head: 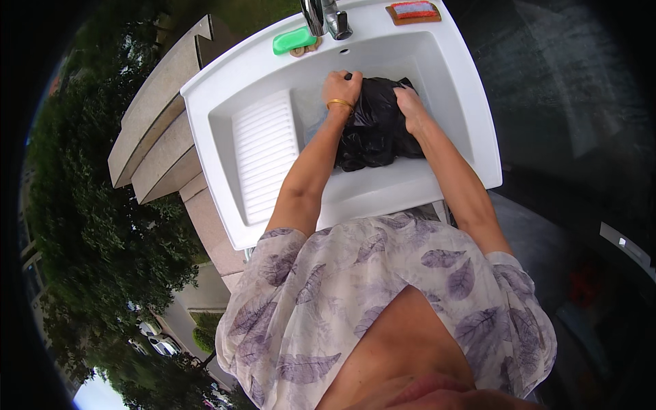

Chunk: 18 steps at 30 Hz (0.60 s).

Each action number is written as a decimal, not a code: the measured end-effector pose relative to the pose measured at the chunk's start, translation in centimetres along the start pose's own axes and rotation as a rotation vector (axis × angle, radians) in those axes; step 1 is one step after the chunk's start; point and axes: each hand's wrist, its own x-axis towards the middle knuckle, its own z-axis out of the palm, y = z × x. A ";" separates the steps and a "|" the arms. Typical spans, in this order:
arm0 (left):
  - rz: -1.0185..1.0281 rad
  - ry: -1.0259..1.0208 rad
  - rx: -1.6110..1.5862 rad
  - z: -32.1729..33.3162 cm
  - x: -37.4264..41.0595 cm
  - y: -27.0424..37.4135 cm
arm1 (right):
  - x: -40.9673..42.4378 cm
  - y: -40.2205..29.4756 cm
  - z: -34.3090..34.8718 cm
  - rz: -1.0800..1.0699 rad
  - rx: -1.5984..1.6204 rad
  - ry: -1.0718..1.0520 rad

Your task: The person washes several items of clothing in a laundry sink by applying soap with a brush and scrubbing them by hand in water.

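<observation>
A black, shiny, crumpled bundle, like wet fabric or a plastic bag (pixel 376 123), lies in the basin of a white laundry sink (pixel 476 128). My left hand (pixel 342 89) is closed in a fist on the bundle's upper left edge, with a bit of black showing at the top of the fist. My right hand (pixel 410 105) grips the upper right edge, fingers curled over it. A chrome faucet (pixel 338 23) stands behind the basin, beyond both hands. What lies under the bundle is hidden.
A ribbed washboard (pixel 266 154) fills the sink's left side. On the back rim sit a green soap bar (pixel 294 41), partly over a tan soap holder (pixel 306 48), and a brush with red and pale bristles (pixel 414 10). A stone ledge (pixel 159 113) lies left; dark glass (pixel 574 92) is at right.
</observation>
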 end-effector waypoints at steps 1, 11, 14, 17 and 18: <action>0.073 0.046 -0.006 0.0 0.7 -0.8 | 0.5 -0.9 0.3 -0.073 -0.041 0.054; 0.324 -0.495 0.136 -5.6 -3.5 -7.0 | -2.6 -3.6 0.3 -1.196 -1.701 0.650; 0.342 -0.723 0.412 -6.5 -9.5 -5.8 | -3.1 1.8 2.7 -1.169 -1.438 -0.142; 0.283 -0.739 0.637 -6.1 -10.0 -6.0 | -2.3 7.6 2.0 -0.634 -1.607 -0.338; 0.248 -0.732 0.679 -5.6 -9.5 -7.0 | -2.5 8.8 1.3 -0.618 -1.738 -0.362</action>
